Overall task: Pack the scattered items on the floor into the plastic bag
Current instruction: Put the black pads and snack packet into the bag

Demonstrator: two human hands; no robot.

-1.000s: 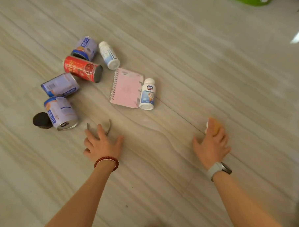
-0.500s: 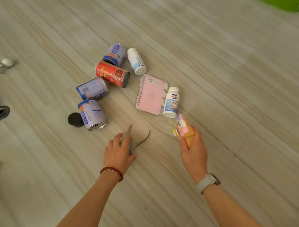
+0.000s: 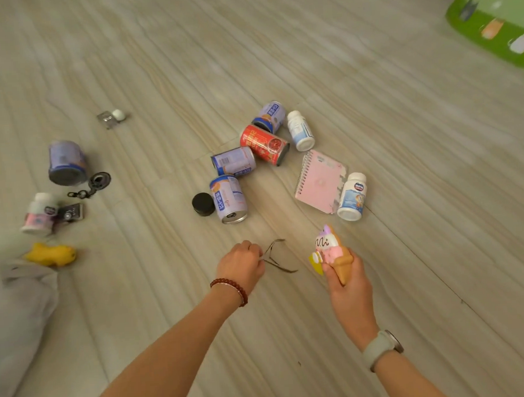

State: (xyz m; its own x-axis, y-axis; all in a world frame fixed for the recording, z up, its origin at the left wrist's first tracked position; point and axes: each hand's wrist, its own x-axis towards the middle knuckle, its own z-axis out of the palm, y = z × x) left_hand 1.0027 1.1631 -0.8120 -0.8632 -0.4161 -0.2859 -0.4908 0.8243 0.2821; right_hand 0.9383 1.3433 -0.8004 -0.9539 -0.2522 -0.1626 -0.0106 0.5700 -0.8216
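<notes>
My left hand (image 3: 240,264) pinches a thin metal hair clip (image 3: 276,257) just above the floor. My right hand (image 3: 348,280) grips an ice-cream cone toy (image 3: 332,252) by its cone, tip up. Beyond them lie several purple cans (image 3: 229,198), a red can (image 3: 264,144), a pink spiral notebook (image 3: 320,180), two white bottles (image 3: 352,196) (image 3: 300,130) and a black lid (image 3: 203,204). At the left edge a grey plastic bag (image 3: 16,314) lies crumpled.
To the left sit another purple can (image 3: 67,161), a black keychain (image 3: 93,184), a pink-labelled white bottle (image 3: 39,215), a small dark card (image 3: 70,212), a yellow toy (image 3: 51,255) and a small clip with a white ball (image 3: 111,118). A green box (image 3: 493,23) stands far right.
My right hand lifted the ice-cream toy off the floor and brought it inward. My left hand closed on the hair clip and raised it. The view swung left, showing more items and the bag.
</notes>
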